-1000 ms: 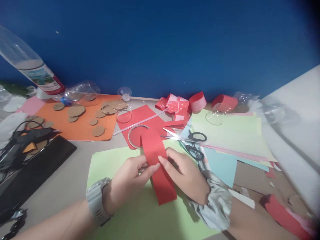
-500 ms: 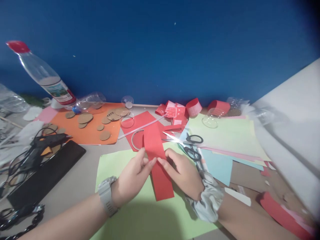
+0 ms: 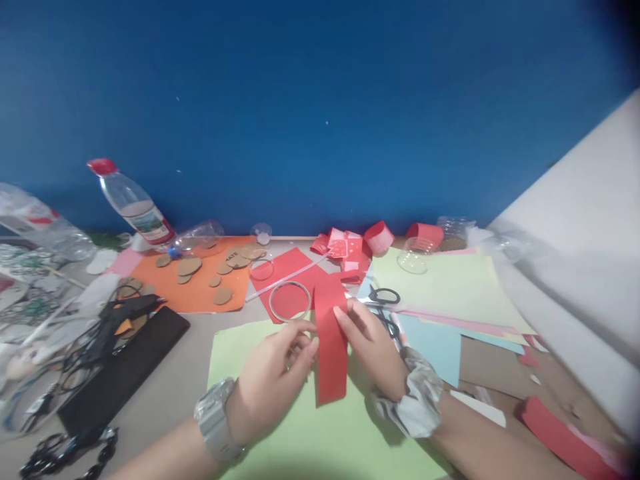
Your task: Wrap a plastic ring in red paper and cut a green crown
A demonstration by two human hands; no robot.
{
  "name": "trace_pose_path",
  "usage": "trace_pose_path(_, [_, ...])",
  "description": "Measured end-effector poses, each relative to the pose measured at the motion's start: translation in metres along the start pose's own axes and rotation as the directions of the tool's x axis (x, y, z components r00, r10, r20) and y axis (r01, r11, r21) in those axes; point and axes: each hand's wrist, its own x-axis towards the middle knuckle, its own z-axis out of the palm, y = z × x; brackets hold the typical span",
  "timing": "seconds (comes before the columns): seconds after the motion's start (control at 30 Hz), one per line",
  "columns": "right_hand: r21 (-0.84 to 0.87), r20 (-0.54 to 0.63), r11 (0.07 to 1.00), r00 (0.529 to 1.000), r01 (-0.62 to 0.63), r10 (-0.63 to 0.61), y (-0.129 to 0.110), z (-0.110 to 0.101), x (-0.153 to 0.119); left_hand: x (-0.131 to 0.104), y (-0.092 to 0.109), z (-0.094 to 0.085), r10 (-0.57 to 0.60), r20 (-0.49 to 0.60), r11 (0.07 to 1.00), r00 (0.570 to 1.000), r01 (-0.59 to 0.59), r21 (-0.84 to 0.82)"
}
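A long red paper strip [image 3: 331,360] stands lengthwise before me, curving over at its far end. My right hand [image 3: 373,343] grips its right edge, thumb on the near face and fingers behind. At the left edge, my left hand [image 3: 280,373] has its fingers curled, with thumb and fingertip pinched at the paper. Beneath the strip lies a light green sheet [image 3: 280,433]. Beyond my left fingers, a roll of clear tape [image 3: 273,310] rests partly on a red sheet [image 3: 287,267]. Scissors with black handles [image 3: 385,295] lie just past my right hand, their blades mostly hidden.
Cardboard discs lie on an orange sheet [image 3: 200,300] at left. Nearby are a red-capped bottle [image 3: 143,213], a black glue gun [image 3: 120,313] and a black slab [image 3: 125,370]. Pale green sheets [image 3: 450,287] and red paper rings [image 3: 379,238] lie right, before the blue wall [image 3: 320,100].
The view has tilted up and shifted left. My right hand has moved farther up the strip's right edge, and my left thumb has drawn back from its middle to the left edge.
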Motion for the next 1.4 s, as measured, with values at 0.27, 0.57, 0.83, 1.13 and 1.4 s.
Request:
trace_pose_path(0.27, [0.018, 0.038, 1.000, 0.999, -0.023, 0.022, -0.001, 0.001, -0.004, 0.061, -0.009, -0.053, 0.248, -0.392, 0.731, 0.886, 0.094, 0.676])
trace_pose_path(0.57, [-0.029, 0.056, 0.999, 0.997, -0.046, 0.047, -0.003, 0.002, -0.011, 0.095, -0.049, -0.075, 0.235, -0.534, 0.761, 0.812, 0.187, 0.621])
trace_pose_path(0.83, [-0.014, -0.013, 0.999, 0.999, -0.034, 0.034, -0.003, 0.002, -0.007, 0.092, -0.057, -0.071, 0.449, -0.427, 0.831, 0.785, -0.191, 0.523])
trace_pose_path(1.13, [0.012, -0.055, 0.999, 0.997, -0.047, 0.048, 0.003, -0.003, -0.001, 0.084, -0.044, -0.056, 0.520, -0.218, 0.773, 0.826, -0.346, 0.531])
trace_pose_path(1.4, [0.011, -0.074, 0.999, 0.996, -0.050, 0.051, 0.004, -0.005, 0.000, 0.081, -0.041, -0.052, 0.597, 0.017, 0.640, 0.802, -0.489, 0.593])
